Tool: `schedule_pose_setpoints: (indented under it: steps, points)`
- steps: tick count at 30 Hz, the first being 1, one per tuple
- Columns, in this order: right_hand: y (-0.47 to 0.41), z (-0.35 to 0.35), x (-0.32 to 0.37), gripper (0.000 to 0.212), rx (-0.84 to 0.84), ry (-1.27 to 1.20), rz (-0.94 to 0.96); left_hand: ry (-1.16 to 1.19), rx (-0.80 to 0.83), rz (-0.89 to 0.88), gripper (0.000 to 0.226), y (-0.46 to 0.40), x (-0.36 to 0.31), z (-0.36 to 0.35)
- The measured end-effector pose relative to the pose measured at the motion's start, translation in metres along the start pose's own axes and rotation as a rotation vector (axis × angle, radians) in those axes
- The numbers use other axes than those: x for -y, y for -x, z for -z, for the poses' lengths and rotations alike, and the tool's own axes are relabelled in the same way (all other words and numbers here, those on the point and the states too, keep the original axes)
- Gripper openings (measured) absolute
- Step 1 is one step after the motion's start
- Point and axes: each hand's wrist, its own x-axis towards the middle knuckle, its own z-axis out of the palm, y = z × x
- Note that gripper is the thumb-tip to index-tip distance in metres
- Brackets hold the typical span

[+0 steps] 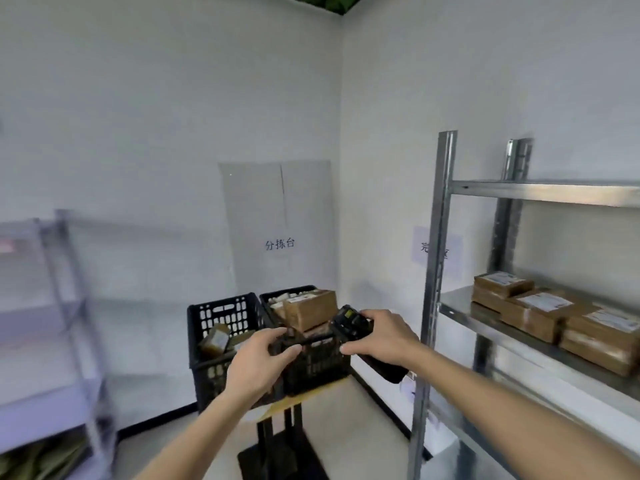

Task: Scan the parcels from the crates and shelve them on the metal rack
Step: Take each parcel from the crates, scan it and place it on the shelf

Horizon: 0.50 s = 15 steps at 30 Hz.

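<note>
Two black crates stand side by side on a small stand. The left crate [225,318] holds a small brown parcel [216,339]. In the right crate [318,365] lie several brown parcels, the top one [311,310] with a white label. My right hand [384,337] grips a black handheld scanner [348,322] above the right crate. My left hand [258,362] curls thumb and fingers round a dark edge that looks like the right crate's near rim; blur hides the detail. The metal rack [434,271] stands at the right, with labelled parcels [540,306] on its middle shelf.
The crates' stand [277,427] has a black base on the pale floor. A second, pale rack [69,271] stands at the left. A sheet with writing [280,244] hangs on the back wall. The rack's top shelf [543,192] shows nothing on it.
</note>
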Motion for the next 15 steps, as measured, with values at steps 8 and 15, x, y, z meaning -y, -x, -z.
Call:
schedule_pose_setpoints:
  steps: [8,15]
  points:
    - [-0.157,-0.124,0.083,0.104,0.277,-0.026,0.149,-0.014,-0.146,0.233,0.051,-0.090,0.134,0.053]
    - [-0.312,-0.210,0.122,0.090,0.311,-0.032,0.128,0.023,-0.193,0.364,0.057,-0.218,0.230,0.071]
